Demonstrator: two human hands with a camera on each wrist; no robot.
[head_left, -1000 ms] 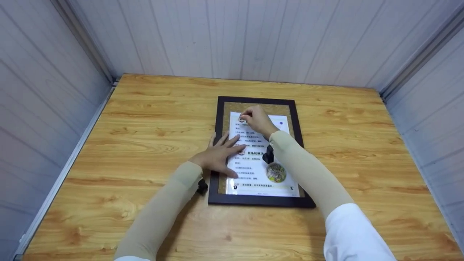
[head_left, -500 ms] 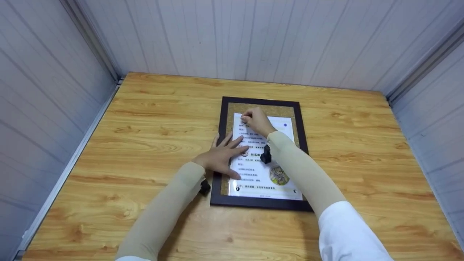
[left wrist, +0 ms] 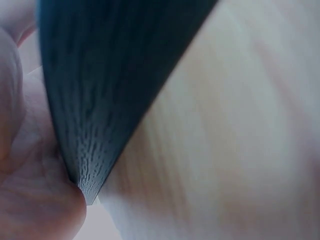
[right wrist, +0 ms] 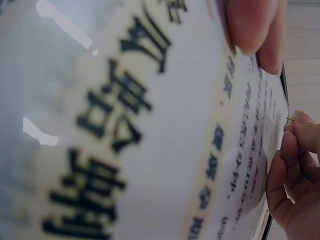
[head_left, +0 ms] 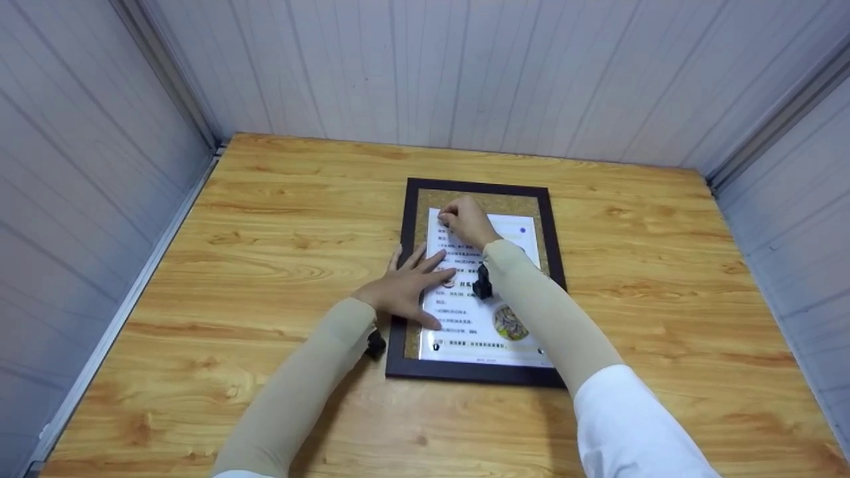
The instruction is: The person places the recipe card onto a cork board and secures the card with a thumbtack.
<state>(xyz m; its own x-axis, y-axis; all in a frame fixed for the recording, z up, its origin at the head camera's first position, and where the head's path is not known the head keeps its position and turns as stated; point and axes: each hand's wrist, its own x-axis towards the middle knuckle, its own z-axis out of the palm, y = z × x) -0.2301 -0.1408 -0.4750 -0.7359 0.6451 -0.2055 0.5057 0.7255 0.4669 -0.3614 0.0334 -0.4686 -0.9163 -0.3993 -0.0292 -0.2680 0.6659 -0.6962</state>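
Observation:
A cork board (head_left: 511, 199) in a dark frame lies on the table, with a glossy recipe sheet (head_left: 465, 332) on it. My left hand (head_left: 402, 289) rests with spread fingers across the frame's left side and the sheet's left part. In the left wrist view the palm (left wrist: 35, 200) lies against the dark frame edge (left wrist: 100, 90). Near the sheet's top left corner, my right hand (head_left: 468, 219) pinches a pushpin, whose thin needle (right wrist: 290, 119) points at the sheet in the right wrist view. Its head is hidden by the fingers. A blue pushpin (head_left: 522, 230) sits at the sheet's top right corner.
Small dark spots (head_left: 436, 347) mark the sheet's lower corners. The wooden table (head_left: 285, 232) is bounded by pale panel walls (head_left: 425, 73) at the back and sides. Each wrist carries a small black camera (head_left: 483, 284).
The head view has shifted slightly. My right hand and forearm have moved a little to the left, still pinching near the sheet's top left corner. My left hand stays in place on the board.

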